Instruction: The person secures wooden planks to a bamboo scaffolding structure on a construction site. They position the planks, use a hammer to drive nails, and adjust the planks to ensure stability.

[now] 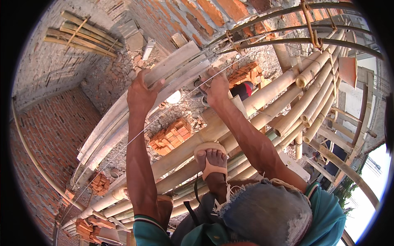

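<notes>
I am up on a bamboo scaffold [262, 96], looking down. My left hand [140, 93] grips the edge of a long pale wooden plank [123, 119] that runs from lower left to upper centre. My right hand [216, 87] is closed around the plank's upper end, where a thin taut string [135, 139] and some wire meet it. My sandalled foot [211, 158] rests on a thick bamboo pole [184, 153] below the hands.
Brick walls [53, 135] enclose the space far below. Stacks of orange bricks [170, 137] and rubble lie on the ground. Curved steel bars [287, 41] arch across the top right. A bundle of bamboo poles [82, 35] lies upper left. Another person's red top [243, 89] shows below.
</notes>
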A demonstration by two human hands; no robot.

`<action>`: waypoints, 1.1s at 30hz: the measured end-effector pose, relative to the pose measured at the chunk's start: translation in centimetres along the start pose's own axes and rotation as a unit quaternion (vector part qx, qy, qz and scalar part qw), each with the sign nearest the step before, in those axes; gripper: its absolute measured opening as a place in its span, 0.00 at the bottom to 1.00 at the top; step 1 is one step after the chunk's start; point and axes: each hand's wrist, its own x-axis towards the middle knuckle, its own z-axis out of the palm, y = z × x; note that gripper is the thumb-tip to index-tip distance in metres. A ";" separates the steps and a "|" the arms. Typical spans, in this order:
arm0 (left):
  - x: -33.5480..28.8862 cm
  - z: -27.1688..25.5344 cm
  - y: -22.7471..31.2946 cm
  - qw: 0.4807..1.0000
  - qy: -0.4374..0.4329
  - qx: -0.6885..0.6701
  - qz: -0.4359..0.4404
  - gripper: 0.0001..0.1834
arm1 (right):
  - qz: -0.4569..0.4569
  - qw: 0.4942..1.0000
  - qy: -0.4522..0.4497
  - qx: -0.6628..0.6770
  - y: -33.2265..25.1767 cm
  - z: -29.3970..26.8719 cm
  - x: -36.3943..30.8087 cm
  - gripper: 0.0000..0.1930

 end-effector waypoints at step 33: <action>8.1 0.2 -6.4 0.993 -0.081 -0.028 0.084 0.26 | -0.315 0.771 -0.187 -0.520 2.1 -7.8 -12.1 0.18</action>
